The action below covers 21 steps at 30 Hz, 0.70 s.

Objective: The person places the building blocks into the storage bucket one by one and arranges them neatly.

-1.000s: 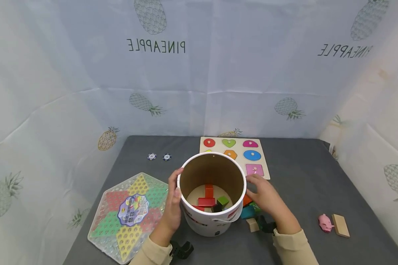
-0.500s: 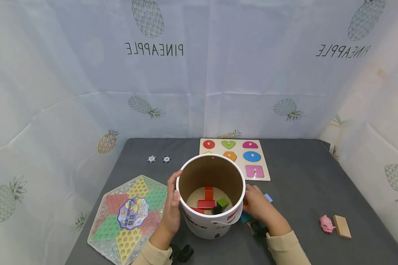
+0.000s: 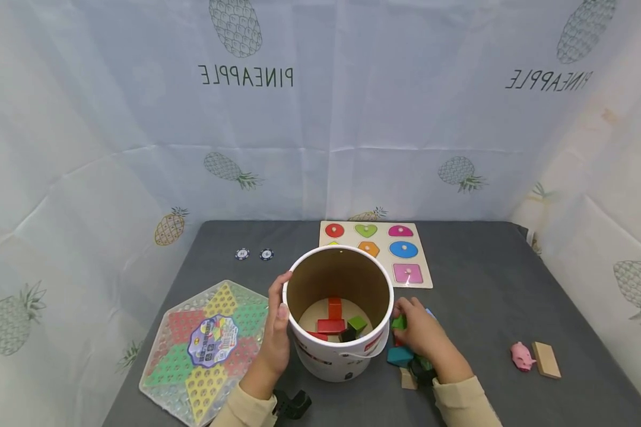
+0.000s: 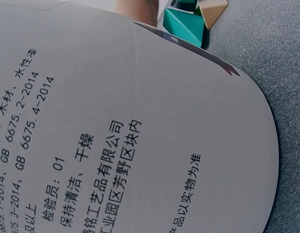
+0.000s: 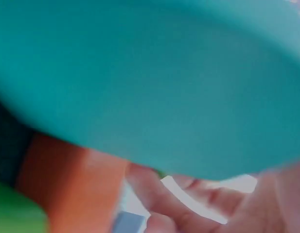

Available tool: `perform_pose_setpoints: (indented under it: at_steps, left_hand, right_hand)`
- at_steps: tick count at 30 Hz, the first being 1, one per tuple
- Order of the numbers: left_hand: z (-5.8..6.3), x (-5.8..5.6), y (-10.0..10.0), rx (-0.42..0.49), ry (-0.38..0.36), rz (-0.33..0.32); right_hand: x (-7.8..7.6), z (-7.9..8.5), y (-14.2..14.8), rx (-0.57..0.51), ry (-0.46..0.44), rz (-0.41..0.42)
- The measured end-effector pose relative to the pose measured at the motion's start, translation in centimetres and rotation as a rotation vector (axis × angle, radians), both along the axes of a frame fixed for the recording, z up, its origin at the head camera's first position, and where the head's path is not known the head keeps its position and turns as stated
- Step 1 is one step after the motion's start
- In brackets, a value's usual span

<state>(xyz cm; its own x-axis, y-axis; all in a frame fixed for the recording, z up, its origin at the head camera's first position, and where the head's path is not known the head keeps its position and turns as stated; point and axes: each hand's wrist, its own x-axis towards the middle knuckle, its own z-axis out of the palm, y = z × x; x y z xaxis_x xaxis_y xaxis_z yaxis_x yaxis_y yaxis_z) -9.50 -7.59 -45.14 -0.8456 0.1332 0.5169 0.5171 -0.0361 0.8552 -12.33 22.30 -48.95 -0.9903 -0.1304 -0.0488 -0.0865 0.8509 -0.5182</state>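
Observation:
A white bucket (image 3: 328,363) stands upright at the table's middle, tilted toward my view, with red, green and black wooden blocks on its bottom. My left hand (image 3: 275,335) holds its left side, fingertips and thumb at the rim. To the right of the bucket my right hand (image 3: 424,332) pinches a green block (image 3: 399,322). A teal block (image 3: 400,356) and a natural wood block (image 3: 408,379) lie beneath that hand. In the right wrist view the teal block (image 5: 154,92) covers most of the picture, beside an orange block (image 5: 74,179) and fingers (image 5: 174,204).
A hexagonal Chinese checkers board (image 3: 176,356) in clear wrap lies left. Behind the bucket is a wooden shape puzzle (image 3: 424,276). Two poker chips (image 3: 242,254) sit at the back left. A pink pig toy (image 3: 522,356) and a wooden plank (image 3: 546,359) lie at the right.
My right hand has moved from beside the bucket's rim down to the blocks at its right and now pinches a green one. The left hand keeps its hold on the bucket.

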Motion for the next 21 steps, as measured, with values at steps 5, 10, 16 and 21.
perform_pose_setpoints:
  at_steps: [5,10,16,21]
  left_hand:
    - [0.0,-0.1,0.0,0.0,0.006,0.0]
    - [0.0,-0.2,0.1,0.013,0.014,-0.005]
    - [0.0,-0.2,0.2,0.018,0.011,-0.014]
    - [-0.1,-0.1,0.2,0.019,0.013,-0.018]
  right_hand:
    - [0.3,3.4,-0.1,-0.121,0.14,-0.094]
    - [1.3,9.6,-1.1,-0.33,0.368,-0.198]
    - [2.1,14.0,-3.6,-0.528,0.612,0.092]
    - [2.0,14.3,-6.1,-0.432,0.505,0.362]
